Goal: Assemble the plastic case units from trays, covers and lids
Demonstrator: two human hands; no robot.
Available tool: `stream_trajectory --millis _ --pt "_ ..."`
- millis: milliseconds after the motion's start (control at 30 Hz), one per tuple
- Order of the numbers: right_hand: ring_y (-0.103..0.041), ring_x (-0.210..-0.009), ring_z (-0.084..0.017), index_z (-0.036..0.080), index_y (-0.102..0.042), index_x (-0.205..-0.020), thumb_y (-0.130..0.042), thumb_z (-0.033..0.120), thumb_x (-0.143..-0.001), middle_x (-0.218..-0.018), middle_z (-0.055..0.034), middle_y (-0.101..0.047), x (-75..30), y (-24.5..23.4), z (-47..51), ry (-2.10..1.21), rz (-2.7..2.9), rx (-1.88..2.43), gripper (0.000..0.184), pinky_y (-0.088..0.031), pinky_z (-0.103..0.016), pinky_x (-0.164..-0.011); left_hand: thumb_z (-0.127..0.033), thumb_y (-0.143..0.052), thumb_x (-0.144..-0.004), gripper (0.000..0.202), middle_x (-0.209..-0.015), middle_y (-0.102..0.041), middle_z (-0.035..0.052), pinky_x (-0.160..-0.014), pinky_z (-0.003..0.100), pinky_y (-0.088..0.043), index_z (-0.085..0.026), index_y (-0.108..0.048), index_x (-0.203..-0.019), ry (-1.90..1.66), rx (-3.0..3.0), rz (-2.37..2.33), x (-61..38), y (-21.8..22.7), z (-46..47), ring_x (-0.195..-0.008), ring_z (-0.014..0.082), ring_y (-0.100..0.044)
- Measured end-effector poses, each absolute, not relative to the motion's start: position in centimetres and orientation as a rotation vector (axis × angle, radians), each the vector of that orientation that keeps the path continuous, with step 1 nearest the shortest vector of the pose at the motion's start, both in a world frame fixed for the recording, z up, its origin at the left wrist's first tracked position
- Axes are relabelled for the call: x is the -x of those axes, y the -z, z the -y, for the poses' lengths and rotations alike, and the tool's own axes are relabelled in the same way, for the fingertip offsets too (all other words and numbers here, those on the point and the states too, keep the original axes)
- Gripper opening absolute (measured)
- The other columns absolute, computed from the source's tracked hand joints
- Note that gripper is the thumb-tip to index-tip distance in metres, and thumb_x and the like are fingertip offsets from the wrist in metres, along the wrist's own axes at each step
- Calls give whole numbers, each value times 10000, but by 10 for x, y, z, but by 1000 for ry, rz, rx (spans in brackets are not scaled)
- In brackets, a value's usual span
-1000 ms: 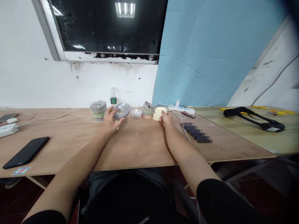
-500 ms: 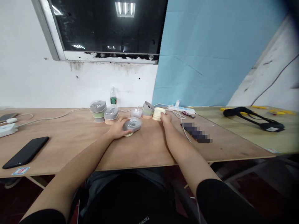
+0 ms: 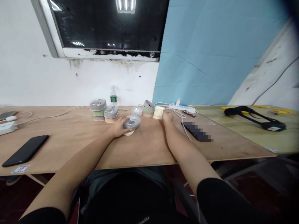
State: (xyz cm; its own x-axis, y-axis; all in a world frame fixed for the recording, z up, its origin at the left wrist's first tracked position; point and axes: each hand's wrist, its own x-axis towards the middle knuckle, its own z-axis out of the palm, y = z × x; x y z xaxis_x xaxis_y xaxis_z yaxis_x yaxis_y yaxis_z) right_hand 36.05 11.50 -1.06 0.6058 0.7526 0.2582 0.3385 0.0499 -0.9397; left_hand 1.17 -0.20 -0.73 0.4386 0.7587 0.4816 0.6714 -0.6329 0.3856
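My left hand (image 3: pixel 118 127) is wrapped around the left side of an oval food container (image 3: pixel 132 122) with a clear-grey lid and a cream base, low over the table or on it. Farther right, my right hand (image 3: pixel 168 117) is closed beside a stack of cream oval pieces (image 3: pixel 158 112). Its fingertips are hidden at the stack's right edge, so whatever they hold does not show. Left of that stack stand grey, green and peach oval pieces (image 3: pixel 148 109), the top one tilted. A small clear container (image 3: pixel 136 111) is behind the held one.
Lidded oval containers stand in a tall stack (image 3: pixel 98 109) and a shorter stack (image 3: pixel 111 114) at the back left. Behind them is a plastic bottle (image 3: pixel 113 95). A black phone (image 3: pixel 26 150) lies at left; a power strip (image 3: pixel 182 108) and cables lie back right.
My right hand has shifted slightly right, and the cream stack looks more evenly lined up. My left hand keeps its hold on the container. The view has tilted slightly.
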Motion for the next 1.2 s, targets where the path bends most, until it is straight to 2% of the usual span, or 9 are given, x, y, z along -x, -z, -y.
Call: stream_trajectory --millis 100,167,300,433,567,700,800,1000,1200 --pt "-589 -932 -203 163 -619 -1085 -501 306 -882 -972 -88 -651 -349 -1 -104 -155 934 1595 275 -457 -234 -676 -565 -680 -738 735 -1389 -461 126 -1072 472 -395 -242 -455 -1357 -1128 -2533 -1286 -11 5 1 -1279 298 -477" --pt "-579 -936 -191 184 -607 -1115 -476 318 -901 -964 -65 -650 -335 -9 -96 -51 1049 1521 284 -447 -228 -693 -558 -677 -751 726 -1401 -451 125 -1089 465 -380 -247 -446 -1365 -1269 -2493 -1342 -10 4 0 -1307 295 -451" --pt "-580 -781 -157 222 -649 -896 -619 324 -830 -683 2 -598 -290 -15 -79 -171 1361 1233 125 -411 -190 -621 -563 -649 -783 714 -1429 -430 137 -1092 479 -373 -248 -421 -1381 -1525 -2402 -1488 -8 1 0 -1352 306 -397" --pt "-580 -742 -138 227 -618 -705 -696 323 -772 -611 20 -580 -238 -12 -55 -458 1743 979 141 -449 -208 -671 -557 -623 -808 707 -1468 -378 145 -1058 476 -406 -258 -384 -1403 -1710 -2343 -1558 -6 1 -1 -1363 309 -381" --pt "-596 -769 -145 237 -607 -643 -718 424 -725 -620 21 -596 -204 -7 -30 -512 2174 774 233 -478 -261 -805 -550 -613 -819 706 -1465 -378 153 -1051 500 -401 -257 -365 -1412 -1831 -2331 -1597 -5 -2 -2 -1352 315 -390" --pt "-605 -782 -169 268 -596 -638 -761 490 -633 -708 18 -641 -188 -3 -17 -388 2456 683 277 -483 -290 -814 -541 -610 -824 689 -1453 -385 157 -1050 487 -404 -247 -377 -1402 -1859 -2332 -1596 -4 -4 0 -1351 313 -391" --pt "-585 -755 -169 277 -620 -700 -699 453 -717 -767 14 -649 -188 -2 -19 -211 2529 613 193 -472 -294 -782 -537 -614 -822 690 -1451 -387 157 -1050 482 -407 -245 -378 -1401 -1850 -2343 -1601 -3 -4 0 -1347 309 -397" --pt "-553 -758 -180 235 -587 -803 -485 407 -904 -823 -26 -631 -207 -5 -32 -55 2324 634 224 -441 -303 -743 -529 -590 -843 678 -1451 -381 159 -1084 493 -370 -236 -356 -1408 -1879 -2353 -1584 -1 -7 2 -1366 305 -367" --pt "-565 -808 -184 231 -514 -877 -509 366 -904 -824 -28 -580 -244 -12 -54 -108 1600 955 138 -436 -263 -699 -535 -590 -840 721 -1472 -343 156 -1106 498 -339 -240 -305 -1433 -1910 -2425 -1512 0 -10 7 -1386 313 -331"
